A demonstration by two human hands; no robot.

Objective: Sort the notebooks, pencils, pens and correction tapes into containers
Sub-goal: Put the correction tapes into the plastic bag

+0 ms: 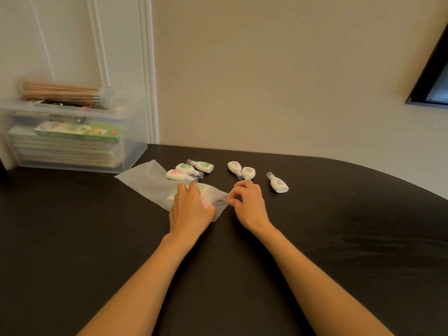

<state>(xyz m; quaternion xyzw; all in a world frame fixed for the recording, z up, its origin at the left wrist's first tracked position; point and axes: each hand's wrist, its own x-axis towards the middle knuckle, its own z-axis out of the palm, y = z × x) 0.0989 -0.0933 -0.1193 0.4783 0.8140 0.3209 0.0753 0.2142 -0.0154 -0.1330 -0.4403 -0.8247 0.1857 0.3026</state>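
- Black desk [339, 251] with a rounded far edge.
- Plain beige wall [266, 69] behind it.
- White moulding [148, 69] running upright at left.
- Dark window frame [434, 76], upper right corner.

— What of the person shows?
— Two forearms [155, 270], bare as far as they show; the left hand [191, 207] and right hand [249, 204] bare too.
— Their build?
— Slender wrists [260, 226]; long, slim fingers [192, 191].
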